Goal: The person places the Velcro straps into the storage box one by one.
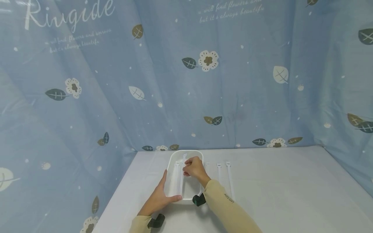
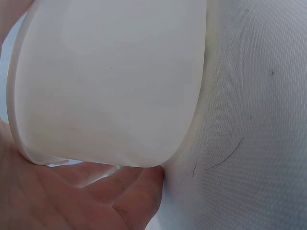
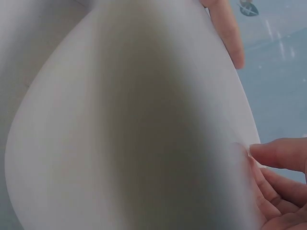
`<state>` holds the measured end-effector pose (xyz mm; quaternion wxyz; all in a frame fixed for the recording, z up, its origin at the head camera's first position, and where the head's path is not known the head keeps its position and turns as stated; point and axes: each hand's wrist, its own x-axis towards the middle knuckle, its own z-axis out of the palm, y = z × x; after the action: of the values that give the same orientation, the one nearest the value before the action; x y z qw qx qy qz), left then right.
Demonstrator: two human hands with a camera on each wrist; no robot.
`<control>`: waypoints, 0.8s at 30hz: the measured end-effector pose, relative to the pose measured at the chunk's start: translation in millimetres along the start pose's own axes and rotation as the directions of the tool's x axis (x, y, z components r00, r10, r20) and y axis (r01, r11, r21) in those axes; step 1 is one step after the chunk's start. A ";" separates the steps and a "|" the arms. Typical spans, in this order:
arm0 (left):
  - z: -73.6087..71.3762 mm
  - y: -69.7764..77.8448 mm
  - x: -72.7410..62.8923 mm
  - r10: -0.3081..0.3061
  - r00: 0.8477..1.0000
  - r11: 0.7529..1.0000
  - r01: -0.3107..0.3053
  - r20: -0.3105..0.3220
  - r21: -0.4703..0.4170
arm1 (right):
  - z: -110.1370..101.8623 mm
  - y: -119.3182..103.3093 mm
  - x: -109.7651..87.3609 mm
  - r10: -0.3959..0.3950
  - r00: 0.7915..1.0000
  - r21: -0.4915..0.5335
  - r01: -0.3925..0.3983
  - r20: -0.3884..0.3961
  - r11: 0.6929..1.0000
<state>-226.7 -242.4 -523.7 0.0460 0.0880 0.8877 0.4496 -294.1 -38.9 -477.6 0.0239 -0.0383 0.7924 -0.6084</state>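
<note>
Along the left and the far side, a light blue curtain printed with leaves and flowers; in front of it, a white surface. At the near left, a beige left sleeve and a dark wrist piece, then the left hand, fingers straight and spread well apart from the thumb, against the left wall of a white tray, with the thumb along the near rim. In the tray, left of its middle, two white cable ties side by side, running near to far: first the left cable tie, head toward the far end, then the second cable tie, far end bent. Just right, reaching in over the tray's right side, the right hand, thumb and index fingertips together, clamped on the second cable tie. Nearer and farther right, another dark wrist piece and a beige right sleeve. Right of the tray, on the surface, three more cable ties in a row, heads at the far end, the leftmost partly hidden.
</note>
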 end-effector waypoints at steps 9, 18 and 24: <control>-0.4 -1.0 0.5 0.008 1.000 1.000 -0.008 0.001 0.009 | 0.7 2.1 0.6 0.004 1.000 -0.009 -0.004 0.003 1.000; -0.3 -2.1 0.8 0.012 1.000 1.000 -0.012 -0.003 0.000 | 1.5 3.1 0.7 0.000 1.000 -0.015 0.000 0.008 1.000; -0.3 -0.8 0.8 0.014 1.000 1.000 -0.014 -0.003 0.000 | 1.2 2.7 0.0 -0.009 1.000 -0.018 0.010 0.013 1.000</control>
<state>-227.6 -242.9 -524.2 0.0415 0.0933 0.8871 0.4502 -294.1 -39.4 -480.5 0.0257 -0.0461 0.7975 -0.6011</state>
